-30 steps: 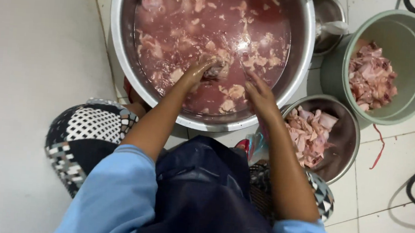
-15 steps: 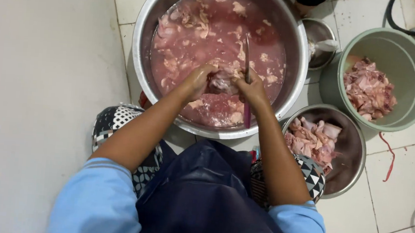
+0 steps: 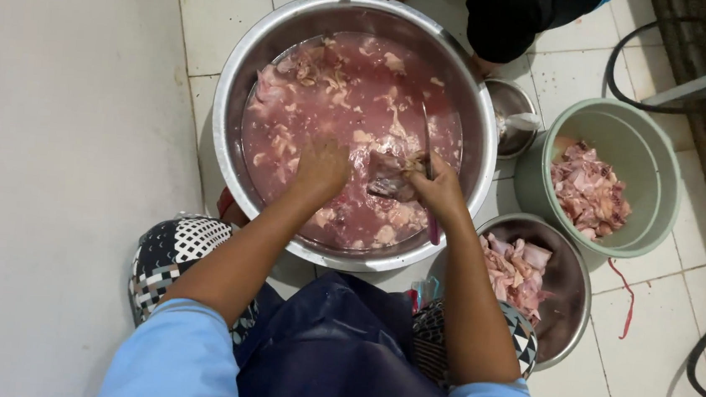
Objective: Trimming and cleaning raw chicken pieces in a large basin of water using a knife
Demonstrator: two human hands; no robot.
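Below, both hands over the steel basin's (image 3: pixel 237 72) near rim: left hand (image 3: pixel 322 167) blurred, finger state unreadable; right hand (image 3: pixel 438 188) clamped on a knife (image 3: pixel 426 141) against a dark meat piece (image 3: pixel 388 176). Right: steel bowl (image 3: pixel 569 283), green bucket (image 3: pixel 650 163), both holding meat.

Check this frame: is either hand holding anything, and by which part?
The right hand holds a knife by its handle, blade over the basin of pinkish water. The left hand is blurred above the meat pieces; whether it grips one cannot be told.
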